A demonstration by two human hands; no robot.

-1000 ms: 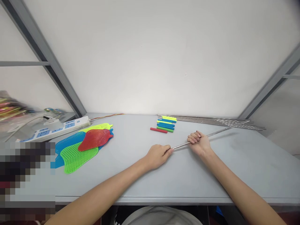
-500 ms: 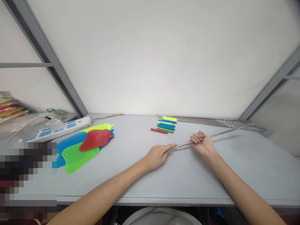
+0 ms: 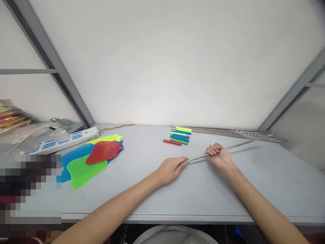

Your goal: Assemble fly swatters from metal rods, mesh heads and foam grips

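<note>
A thin telescopic metal rod [image 3: 198, 158] slants up to the right over the table, held in both hands. My left hand [image 3: 171, 169] pinches its near left end between thumb and fingers. Around its middle are the curled fingers of my right hand [image 3: 218, 156], palm turned up. The rod's far end passes in front of a bundle of similar metal rods [image 3: 228, 131] lying along the wall. Several coloured plastic tubes lie behind my left hand, among them a red tube [image 3: 172, 142] and a green tube [image 3: 179, 141].
Perforated fly-swatter heads lie at the left: a red one [image 3: 104, 152], a green one [image 3: 87, 171], a yellow one [image 3: 108, 138] and blue ones. Behind them is a white power strip [image 3: 87, 133]. The grey table [image 3: 203, 200] meets a white wall; metal frame posts stand at both sides.
My left hand has slid its pinch slightly left along with the rod's end, and the rod's far tip has shifted a little left and down. The right hand keeps its grip.
</note>
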